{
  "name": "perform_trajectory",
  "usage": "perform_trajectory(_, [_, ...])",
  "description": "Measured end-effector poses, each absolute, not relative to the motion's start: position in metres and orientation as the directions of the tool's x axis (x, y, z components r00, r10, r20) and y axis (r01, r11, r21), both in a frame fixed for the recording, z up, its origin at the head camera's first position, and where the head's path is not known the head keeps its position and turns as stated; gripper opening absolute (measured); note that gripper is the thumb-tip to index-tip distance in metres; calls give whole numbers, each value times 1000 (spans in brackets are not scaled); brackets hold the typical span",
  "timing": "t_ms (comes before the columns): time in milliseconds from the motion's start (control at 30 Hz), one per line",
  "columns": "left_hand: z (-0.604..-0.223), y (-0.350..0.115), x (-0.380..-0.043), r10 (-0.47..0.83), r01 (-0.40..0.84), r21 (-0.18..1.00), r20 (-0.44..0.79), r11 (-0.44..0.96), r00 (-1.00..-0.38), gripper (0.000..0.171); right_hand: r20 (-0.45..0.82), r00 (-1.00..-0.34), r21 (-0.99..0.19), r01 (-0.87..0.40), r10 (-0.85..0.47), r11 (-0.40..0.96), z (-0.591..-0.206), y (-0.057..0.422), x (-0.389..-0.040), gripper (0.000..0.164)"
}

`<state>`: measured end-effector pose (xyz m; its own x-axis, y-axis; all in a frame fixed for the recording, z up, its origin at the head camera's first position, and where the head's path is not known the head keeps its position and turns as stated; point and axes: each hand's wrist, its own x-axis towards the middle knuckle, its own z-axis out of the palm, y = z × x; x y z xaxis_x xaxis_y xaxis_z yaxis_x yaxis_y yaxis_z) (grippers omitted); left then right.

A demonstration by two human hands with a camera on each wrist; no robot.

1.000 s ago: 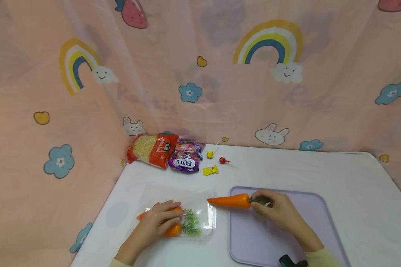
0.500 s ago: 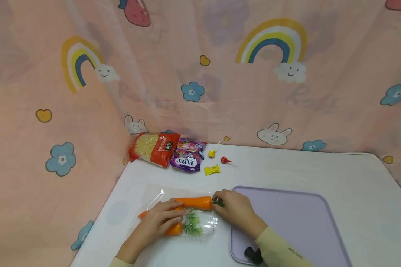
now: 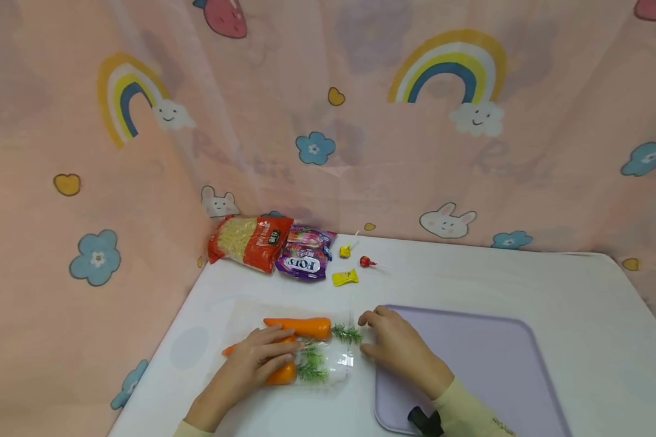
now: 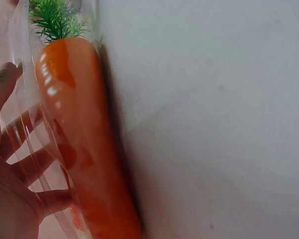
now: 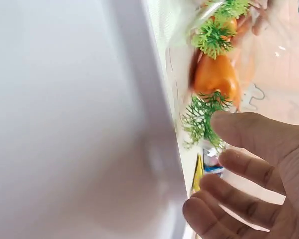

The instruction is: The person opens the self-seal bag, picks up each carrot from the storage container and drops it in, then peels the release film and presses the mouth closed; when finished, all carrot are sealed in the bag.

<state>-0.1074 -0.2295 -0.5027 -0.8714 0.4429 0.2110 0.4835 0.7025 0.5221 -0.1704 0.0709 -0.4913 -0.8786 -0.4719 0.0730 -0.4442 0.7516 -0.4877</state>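
Observation:
A clear plastic bag [image 3: 336, 373] lies flat on the white table, left of the tray. My left hand [image 3: 257, 358] rests over the bag, fingers extended, partly covering orange toy carrots [image 3: 284, 373] with feathery green tops inside it. In the left wrist view, one of these carrots [image 4: 84, 124] shows close up through the film. Another carrot [image 3: 311, 328] lies along the bag's far side, its green top [image 3: 347, 334] reaching the right end of the bag. Beside that top, my right hand [image 3: 396, 346] holds nothing, thumb and fingers spread apart.
A lilac tray [image 3: 470, 364] stands at the right, under my right forearm. Farther back lie a red pasta bag [image 3: 251, 243], a purple candy bag [image 3: 305, 254], a yellow lollipop [image 3: 345, 250], a red lollipop [image 3: 365, 261] and a yellow wrapped candy [image 3: 345, 277].
My right hand has carried the carrot leftward from over the tray edge onto the bag area, then let go of its green top and drawn back slightly. The left hand has stayed put.

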Motion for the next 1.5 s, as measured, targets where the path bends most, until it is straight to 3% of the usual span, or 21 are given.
perform_trajectory(333, [-505,-229,-108,458,508,491,230,708,-859,32,196,-854,-441,-515,-482,735,-509,64,-174,21])
perform_trajectory(633, [-502,-224,-109,461,530,462,263,711,-847,31,177,-855,-573,-493,-488,655,-512,34,-178,12])
perform_trajectory(900, [-501,-222,-110,447,525,447,276,724,-851,31,161,-869,-689,-439,-469,577,-518,24,-179,22])
perform_trajectory(1100, [-501,-219,-113,452,519,441,255,732,-855,42,38,-870,-766,-342,-492,545,-499,46,-175,30])
perform_trajectory(1333, [-492,-219,-128,365,404,461,177,790,-914,42,-29,-874,-764,-294,-486,574,-458,93,-159,18])
perform_trajectory(1500, [-487,-212,-157,391,395,425,101,815,-915,48,-76,-826,-766,-310,-558,563,-456,115,-142,16])
